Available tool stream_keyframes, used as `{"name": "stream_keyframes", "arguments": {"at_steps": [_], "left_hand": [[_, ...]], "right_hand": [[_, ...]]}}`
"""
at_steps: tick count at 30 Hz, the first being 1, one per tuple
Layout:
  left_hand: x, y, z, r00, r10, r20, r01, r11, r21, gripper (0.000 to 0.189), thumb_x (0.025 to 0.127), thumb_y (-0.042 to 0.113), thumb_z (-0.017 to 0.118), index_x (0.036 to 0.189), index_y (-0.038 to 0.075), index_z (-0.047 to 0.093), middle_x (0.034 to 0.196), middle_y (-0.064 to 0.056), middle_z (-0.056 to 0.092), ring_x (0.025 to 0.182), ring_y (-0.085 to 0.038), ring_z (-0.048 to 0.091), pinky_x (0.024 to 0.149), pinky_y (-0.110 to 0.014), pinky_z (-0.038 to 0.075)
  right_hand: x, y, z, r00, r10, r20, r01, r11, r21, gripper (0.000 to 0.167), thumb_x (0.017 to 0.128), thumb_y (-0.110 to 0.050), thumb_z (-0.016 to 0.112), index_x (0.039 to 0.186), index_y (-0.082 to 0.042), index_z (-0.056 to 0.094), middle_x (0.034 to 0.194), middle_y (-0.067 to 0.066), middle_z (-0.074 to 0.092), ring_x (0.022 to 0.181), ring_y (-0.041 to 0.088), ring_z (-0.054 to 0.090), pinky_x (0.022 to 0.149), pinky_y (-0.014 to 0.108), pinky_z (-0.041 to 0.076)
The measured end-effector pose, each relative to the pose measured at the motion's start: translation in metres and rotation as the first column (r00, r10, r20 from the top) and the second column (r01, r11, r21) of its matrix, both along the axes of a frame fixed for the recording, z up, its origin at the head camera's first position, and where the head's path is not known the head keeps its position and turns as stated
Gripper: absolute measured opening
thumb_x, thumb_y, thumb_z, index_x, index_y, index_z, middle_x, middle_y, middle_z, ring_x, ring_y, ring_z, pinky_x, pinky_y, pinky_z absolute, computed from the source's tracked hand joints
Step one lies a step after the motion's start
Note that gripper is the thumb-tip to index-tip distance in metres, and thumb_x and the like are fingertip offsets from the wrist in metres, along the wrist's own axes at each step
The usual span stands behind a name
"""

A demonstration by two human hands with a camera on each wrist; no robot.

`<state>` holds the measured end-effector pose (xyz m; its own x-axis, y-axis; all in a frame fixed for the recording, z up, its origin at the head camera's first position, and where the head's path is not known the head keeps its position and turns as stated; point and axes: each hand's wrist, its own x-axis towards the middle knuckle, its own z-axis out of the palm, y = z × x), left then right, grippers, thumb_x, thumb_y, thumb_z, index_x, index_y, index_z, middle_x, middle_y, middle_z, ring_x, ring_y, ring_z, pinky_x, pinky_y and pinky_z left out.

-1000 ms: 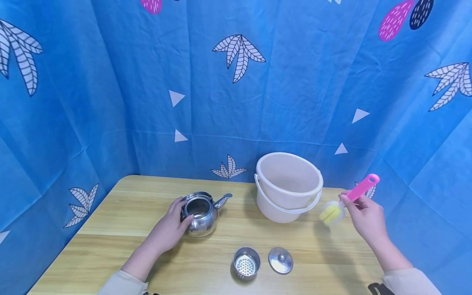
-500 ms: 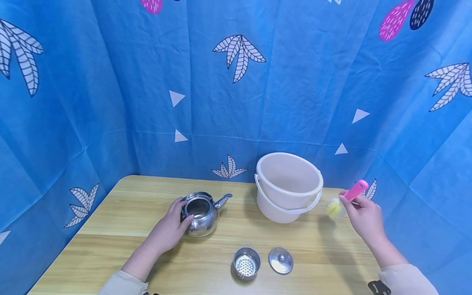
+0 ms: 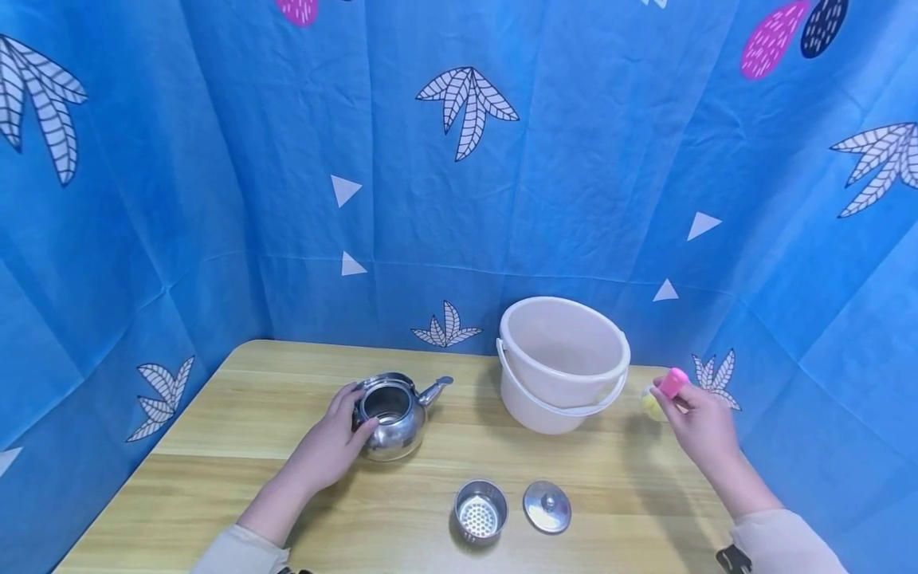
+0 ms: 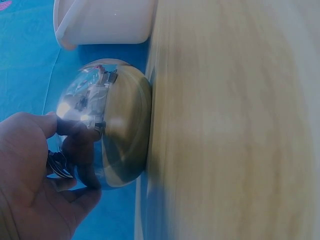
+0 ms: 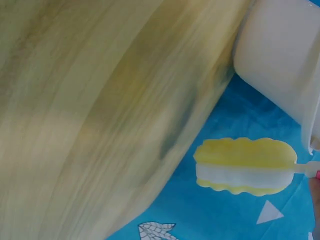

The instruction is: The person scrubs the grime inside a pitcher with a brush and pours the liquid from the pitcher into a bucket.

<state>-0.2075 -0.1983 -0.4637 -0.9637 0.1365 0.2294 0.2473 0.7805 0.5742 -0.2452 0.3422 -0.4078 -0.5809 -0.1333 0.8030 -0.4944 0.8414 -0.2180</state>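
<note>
At the middle left of the table, my left hand point(image 3: 332, 434) holds a shiny steel teapot point(image 3: 394, 438) from its left side. In the left wrist view the thumb lies against the teapot's body point(image 4: 125, 115) and fingers bend round near its black handle part. The teapot has no lid on and its spout points right. My right hand point(image 3: 706, 422) pinches the pink handle point(image 3: 672, 383) of a sponge brush above the table's right side. The yellow and white sponge head point(image 5: 245, 165) shows whole in the right wrist view; in the head view the hand mostly hides it.
A white bucket point(image 3: 534, 410) with its handle hanging down stands at the back, between the hands. Nearer the front lie a perforated steel strainer point(image 3: 480, 512) and a round steel lid point(image 3: 547, 507). Blue curtain point(image 3: 445, 199) surrounds the wooden table point(image 3: 179, 494).
The right hand has moved slightly left and tipped the sponge brush, so its handle points more toward the head camera and its sponge head is mostly hidden there. Left hand and teapot stay still.
</note>
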Motion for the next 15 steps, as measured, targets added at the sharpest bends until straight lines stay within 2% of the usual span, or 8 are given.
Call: {"name": "stream_keyframes", "arguments": {"at_steps": [2, 4, 5, 7, 9, 10, 12, 15], "left_hand": [[0.0, 0.0, 0.0, 1.0, 0.0, -0.002, 0.0, 1.0, -0.004, 0.074, 0.105, 0.05, 0.042, 0.15, -0.007, 0.032, 0.161, -0.026, 0.019, 0.135, -0.047, 0.043, 0.111, -0.059, 0.036], [0.0, 0.0, 0.0, 1.0, -0.001, -0.003, 0.001, 1.0, -0.005, 0.074, 0.105, 0.05, 0.043, 0.15, -0.007, 0.032, 0.161, -0.026, 0.019, 0.135, -0.047, 0.043, 0.111, -0.059, 0.036], [0.0, 0.0, 0.0, 1.0, -0.001, -0.003, 0.001, 1.0, -0.005, 0.074, 0.105, 0.05, 0.043, 0.15, -0.007, 0.032, 0.161, -0.026, 0.019, 0.135, -0.047, 0.043, 0.111, -0.059, 0.036], [0.0, 0.0, 0.0, 1.0, -0.002, -0.003, 0.002, 1.0, -0.004, 0.074, 0.105, 0.05, 0.043, 0.15, -0.007, 0.032, 0.161, -0.026, 0.019, 0.135, -0.047, 0.042, 0.111, -0.059, 0.036], [0.0, 0.0, 0.0, 1.0, -0.002, -0.002, 0.002, 1.0, -0.002, 0.074, 0.105, 0.05, 0.043, 0.15, -0.007, 0.032, 0.161, -0.026, 0.019, 0.135, -0.047, 0.042, 0.111, -0.06, 0.036], [0.0, 0.0, 0.0, 1.0, -0.003, -0.001, 0.003, 1.0, -0.002, 0.074, 0.105, 0.05, 0.043, 0.15, -0.007, 0.032, 0.161, -0.026, 0.019, 0.135, -0.047, 0.043, 0.111, -0.06, 0.036], [0.0, 0.0, 0.001, 1.0, -0.003, 0.001, 0.003, 1.0, 0.0, 0.073, 0.105, 0.049, 0.044, 0.15, -0.007, 0.032, 0.161, -0.026, 0.019, 0.135, -0.047, 0.043, 0.111, -0.059, 0.036], [0.0, 0.0, 0.0, 1.0, -0.004, 0.002, 0.004, 1.0, 0.002, 0.073, 0.105, 0.049, 0.044, 0.15, -0.007, 0.032, 0.161, -0.025, 0.019, 0.135, -0.047, 0.043, 0.111, -0.059, 0.037]], "right_hand": [[-0.002, 0.0, -0.003, 1.0, 0.012, -0.026, -0.011, 0.999, 0.031, 0.02, 0.072, 0.006, 0.085, 0.087, -0.002, 0.074, 0.087, 0.015, 0.075, 0.075, 0.039, 0.072, 0.078, -0.002, 0.041], [-0.004, 0.001, -0.006, 0.999, 0.019, -0.043, -0.016, 0.998, 0.058, 0.013, 0.081, -0.006, 0.083, 0.09, -0.002, 0.075, 0.09, 0.016, 0.075, 0.08, 0.04, 0.072, 0.088, -0.003, 0.035], [-0.005, 0.001, -0.007, 0.999, 0.02, -0.044, -0.017, 0.997, 0.074, 0.015, 0.086, -0.016, 0.08, 0.092, -0.003, 0.076, 0.092, 0.016, 0.075, 0.083, 0.04, 0.071, 0.091, -0.003, 0.032], [-0.005, 0.003, -0.01, 0.999, 0.02, -0.033, -0.016, 0.995, 0.098, 0.033, 0.094, -0.034, 0.069, 0.099, -0.002, 0.077, 0.095, 0.018, 0.075, 0.088, 0.041, 0.07, 0.096, -0.004, 0.025], [-0.006, 0.004, -0.013, 1.0, 0.01, -0.01, -0.008, 0.992, 0.124, 0.037, 0.093, -0.037, 0.067, 0.103, -0.003, 0.076, 0.098, 0.018, 0.075, 0.093, 0.04, 0.07, 0.099, -0.002, 0.024], [-0.006, 0.005, -0.014, 1.0, 0.005, 0.001, -0.005, 0.99, 0.141, 0.035, 0.092, -0.035, 0.069, 0.103, -0.003, 0.076, 0.099, 0.017, 0.075, 0.094, 0.04, 0.07, 0.101, 0.002, 0.032], [-0.007, 0.006, -0.016, 1.0, 0.0, 0.012, -0.002, 0.985, 0.173, 0.023, 0.083, -0.014, 0.081, 0.104, -0.004, 0.076, 0.099, 0.015, 0.075, 0.093, 0.038, 0.071, 0.098, 0.017, 0.047], [-0.01, 0.008, -0.018, 1.0, 0.002, 0.003, -0.002, 0.977, 0.214, 0.041, 0.066, 0.008, 0.087, 0.103, -0.005, 0.075, 0.098, 0.014, 0.076, 0.091, 0.035, 0.072, 0.084, 0.04, 0.056]]}}
